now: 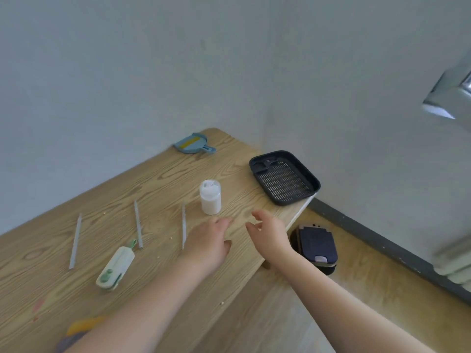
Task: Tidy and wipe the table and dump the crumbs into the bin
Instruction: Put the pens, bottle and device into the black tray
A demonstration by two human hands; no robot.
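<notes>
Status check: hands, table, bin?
Both hands open, left hand, right hand, empty. Straws, crumbs on table. Bin on floor, lid down.

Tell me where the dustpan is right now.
In the head view, the blue dustpan lies at the far end of the wooden table, against the wall, left of the black tray and beyond the white jar.

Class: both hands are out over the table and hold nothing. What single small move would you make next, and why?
Probably close the right hand round the white jar and carry it to the black tray. The jar stands nearest both open hands, and loose items and crumbs still lie on the table, so tidying precedes wiping.
</notes>
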